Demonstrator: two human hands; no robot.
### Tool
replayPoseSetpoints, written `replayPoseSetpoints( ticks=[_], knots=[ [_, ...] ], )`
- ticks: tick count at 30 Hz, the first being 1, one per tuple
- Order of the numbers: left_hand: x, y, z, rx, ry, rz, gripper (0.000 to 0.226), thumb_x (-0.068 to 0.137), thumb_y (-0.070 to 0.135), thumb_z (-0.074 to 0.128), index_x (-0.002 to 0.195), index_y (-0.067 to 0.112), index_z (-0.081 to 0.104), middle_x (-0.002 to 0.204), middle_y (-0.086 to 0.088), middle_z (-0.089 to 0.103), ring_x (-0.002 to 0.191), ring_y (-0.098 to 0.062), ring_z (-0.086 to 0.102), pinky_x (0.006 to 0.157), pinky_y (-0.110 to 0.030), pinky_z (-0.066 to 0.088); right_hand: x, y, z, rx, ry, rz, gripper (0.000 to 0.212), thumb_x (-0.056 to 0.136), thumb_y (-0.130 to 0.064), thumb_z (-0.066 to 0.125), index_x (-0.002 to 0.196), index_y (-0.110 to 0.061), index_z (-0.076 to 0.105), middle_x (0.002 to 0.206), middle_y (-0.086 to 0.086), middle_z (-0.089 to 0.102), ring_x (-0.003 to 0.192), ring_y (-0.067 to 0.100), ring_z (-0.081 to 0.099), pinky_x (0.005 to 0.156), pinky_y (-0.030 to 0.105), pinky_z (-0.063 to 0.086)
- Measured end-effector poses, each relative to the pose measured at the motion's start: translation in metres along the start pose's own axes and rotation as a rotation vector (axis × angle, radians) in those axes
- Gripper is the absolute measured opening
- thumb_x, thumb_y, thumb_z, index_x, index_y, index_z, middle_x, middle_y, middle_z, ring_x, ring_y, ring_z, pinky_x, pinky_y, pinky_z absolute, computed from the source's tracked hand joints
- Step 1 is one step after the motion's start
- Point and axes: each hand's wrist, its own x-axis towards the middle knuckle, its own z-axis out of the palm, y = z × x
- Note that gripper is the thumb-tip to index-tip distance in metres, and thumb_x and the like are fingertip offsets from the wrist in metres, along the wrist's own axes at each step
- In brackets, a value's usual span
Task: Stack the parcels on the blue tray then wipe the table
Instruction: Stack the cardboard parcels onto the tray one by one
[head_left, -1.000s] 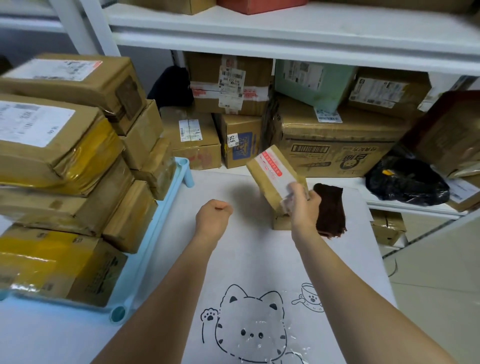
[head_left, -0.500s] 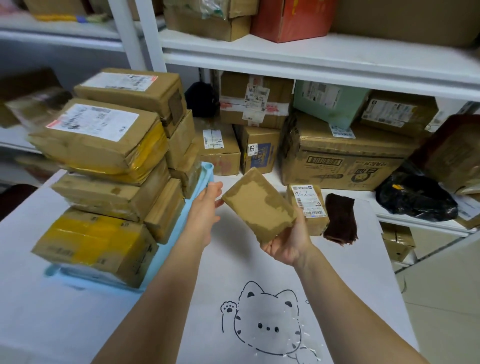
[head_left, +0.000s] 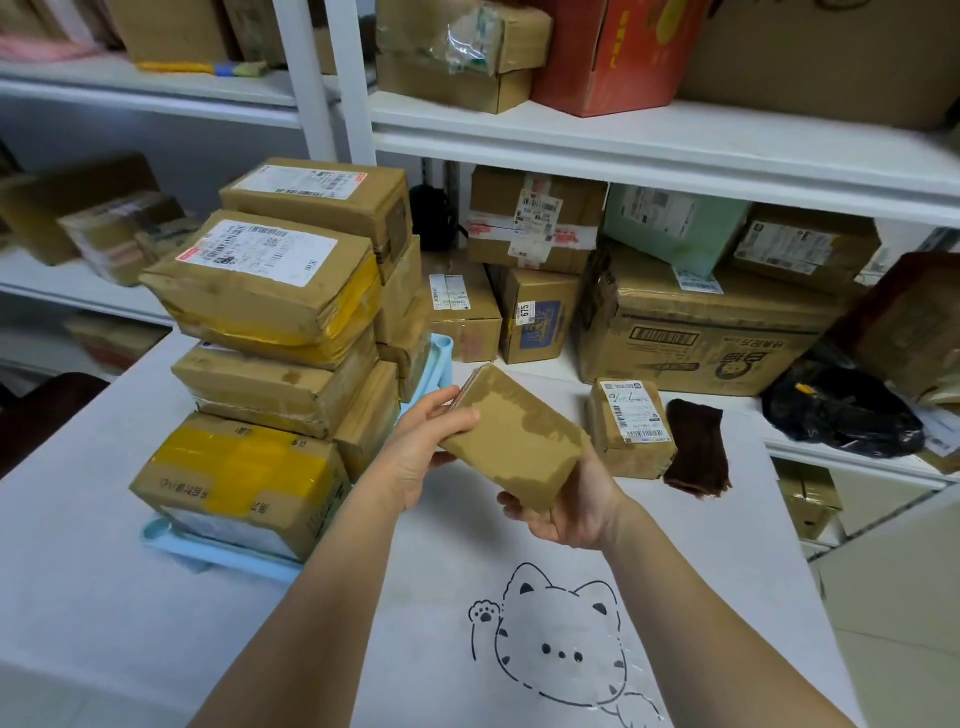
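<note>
A small brown taped parcel (head_left: 514, 436) is held in the air above the table, tilted. My right hand (head_left: 566, 506) cups it from below at its near end. My left hand (head_left: 426, 441) grips its far left corner. To the left, several brown parcels are piled high (head_left: 270, 332) on the blue tray (head_left: 218, 553). One more small parcel (head_left: 631, 426) with a white label rests on the table to the right. A dark brown cloth (head_left: 696, 449) lies beside that parcel.
The white table cover (head_left: 415, 597) carries a cat drawing near me. White shelving (head_left: 623, 150) behind holds many cartons. A black bag (head_left: 841, 410) lies on the low shelf at right. The table's right edge drops to the floor.
My left hand has closed onto the parcel's far corner; half a second ago it was open beside it. The parcel came up off the table and moved left. The view has tilted up.
</note>
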Motion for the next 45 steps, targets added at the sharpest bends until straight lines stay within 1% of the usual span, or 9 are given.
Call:
replayPoseSetpoints(
  ticks=[5,14,16,20,26,31,38,42,45],
  knots=[
    [-0.002,-0.002,-0.013,-0.095,0.096,-0.078,0.056,0.075,0.034,0.075,0.126,0.022,0.056,0.122,-0.008,0.062,0.112,-0.026,0.058,0.085,-0.041,0.051,-0.001,0.003,-0.001,0.019,0.106,-0.188,0.082,0.079,-0.080,0.036,0.122,-0.015,0.061,0.112,0.013,0.065,0.099,0.030,0.063,0.086,0.044,0.050],
    [-0.015,0.002,-0.017,-0.104,0.105,-0.227,0.053,0.078,0.057,0.063,0.119,0.025,0.056,0.115,-0.007,0.063,0.107,-0.026,0.059,0.076,-0.042,0.054,-0.016,-0.001,0.009,-0.053,0.045,-0.356,0.029,0.083,-0.041,0.062,0.106,-0.023,0.064,0.096,0.008,0.066,0.092,0.026,0.061,0.091,0.044,0.049],
    [-0.016,0.004,-0.019,-0.101,0.108,-0.222,0.058,0.081,0.068,0.049,0.115,0.022,0.058,0.109,-0.009,0.065,0.103,-0.026,0.060,0.074,-0.040,0.052,-0.017,-0.001,0.012,-0.012,0.072,-0.321,0.029,0.086,-0.040,0.061,0.104,-0.017,0.064,0.094,0.012,0.065,0.088,0.027,0.062,0.086,0.043,0.053],
    [-0.016,0.007,-0.023,-0.109,0.040,-0.117,0.067,0.088,0.067,0.034,0.119,0.014,0.061,0.105,-0.006,0.064,0.098,-0.024,0.057,0.069,-0.034,0.048,-0.018,0.001,0.013,0.120,0.073,-0.234,0.040,0.082,-0.044,0.059,0.100,-0.008,0.060,0.083,0.011,0.063,0.072,0.026,0.065,0.055,0.030,0.056],
    [-0.024,0.007,-0.021,0.020,-0.041,-0.007,0.056,0.068,0.044,0.076,0.116,0.023,0.055,0.123,-0.002,0.059,0.121,-0.020,0.047,0.106,-0.049,0.032,-0.013,0.008,0.010,0.181,0.014,-0.174,0.045,0.079,-0.046,0.056,0.104,-0.009,0.063,0.088,0.015,0.066,0.069,0.034,0.065,0.057,0.030,0.056],
    [-0.028,0.003,-0.010,0.029,-0.063,0.073,0.081,0.072,0.010,0.079,0.137,0.026,0.034,0.116,0.004,0.060,0.116,-0.017,0.052,0.101,-0.038,0.041,-0.012,0.012,0.009,0.205,-0.048,-0.184,0.045,0.083,-0.043,0.045,0.103,-0.009,0.066,0.089,0.015,0.070,0.071,0.032,0.065,0.056,0.026,0.054],
    [-0.029,0.002,0.005,0.567,0.143,0.364,0.097,0.061,0.020,0.088,0.138,0.024,0.030,0.130,0.006,0.032,0.119,-0.006,0.035,0.095,-0.023,0.041,0.006,0.017,0.000,0.206,0.197,-0.185,0.058,0.095,-0.057,0.033,0.116,-0.010,0.060,0.107,0.015,0.066,0.089,0.032,0.063,0.075,0.039,0.052],
    [-0.031,-0.002,0.005,0.659,0.225,0.537,0.093,0.066,0.006,0.083,0.139,0.024,0.028,0.139,0.003,0.027,0.120,-0.003,0.035,0.075,-0.005,0.038,0.006,0.016,0.002,0.156,0.202,-0.213,0.054,0.097,-0.054,0.031,0.117,-0.013,0.061,0.119,0.011,0.065,0.098,0.029,0.061,0.082,0.040,0.050],
    [-0.032,-0.006,0.005,0.724,0.267,0.649,0.091,0.069,0.004,0.080,0.142,0.021,0.029,0.146,0.001,0.026,0.119,0.006,0.028,0.075,0.007,0.035,0.004,0.015,0.003,0.158,0.201,-0.227,0.051,0.098,-0.052,0.032,0.116,-0.014,0.061,0.118,0.010,0.065,0.097,0.028,0.061,0.082,0.040,0.049]
  ],
)
